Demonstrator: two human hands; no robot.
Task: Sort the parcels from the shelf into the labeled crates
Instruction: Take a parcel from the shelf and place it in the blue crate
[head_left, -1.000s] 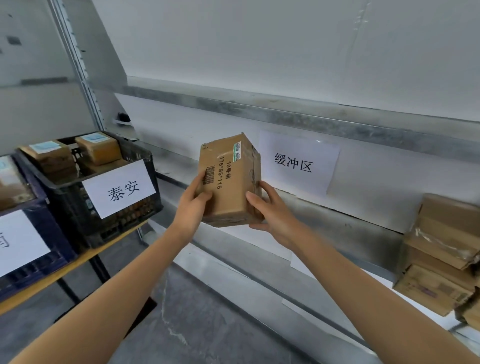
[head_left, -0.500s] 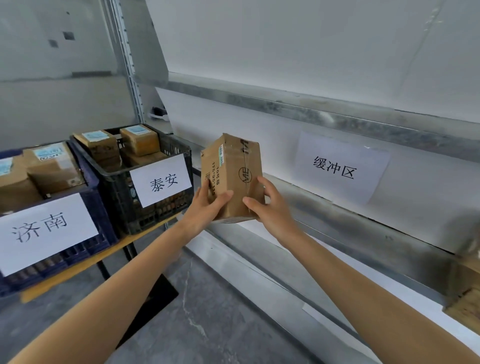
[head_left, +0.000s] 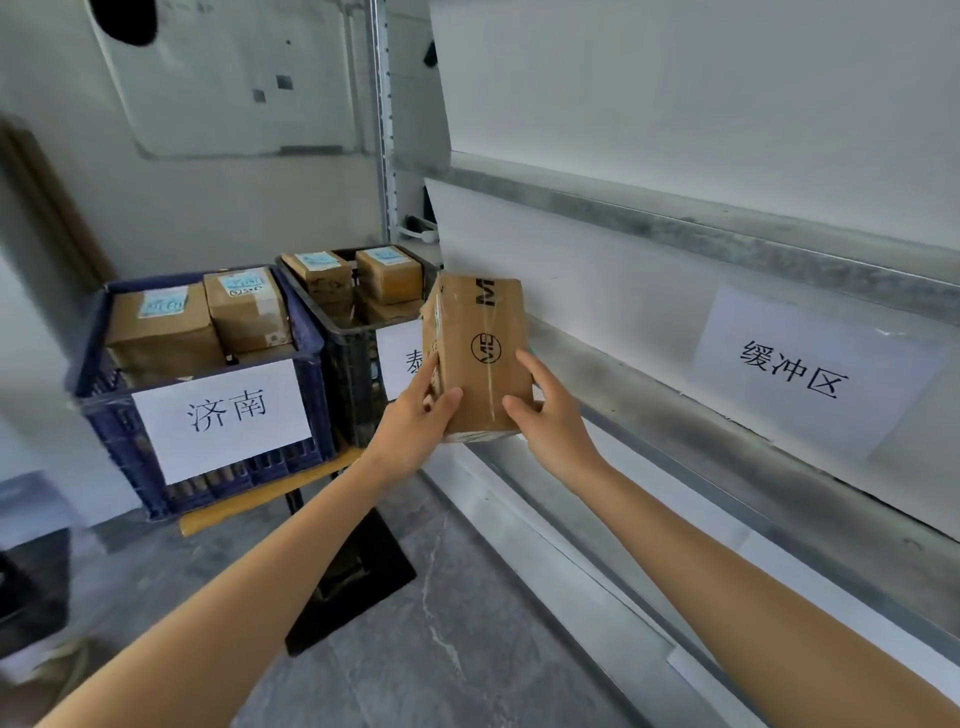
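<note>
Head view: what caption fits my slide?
A parcel held by the left hand and right hand, near the blue crate and black crate.

the parcel is brown corrugated cardboard, matt and a little creased at its edges, with a strip of clear glossy tape down its printed face. the boxes in the crates are the same dull cardboard, each topped with a pale blue paper sticker. the blue crate and the black crate are lattice plastic with a faint sheen. the crate label and the shelf sign are plain white matt paper. the shelf rail is dull grey metal, mottled; the upright post is perforated metal. the desk edge looks like yellowish wood. the floor is smooth grey stone with pale veins.
</note>
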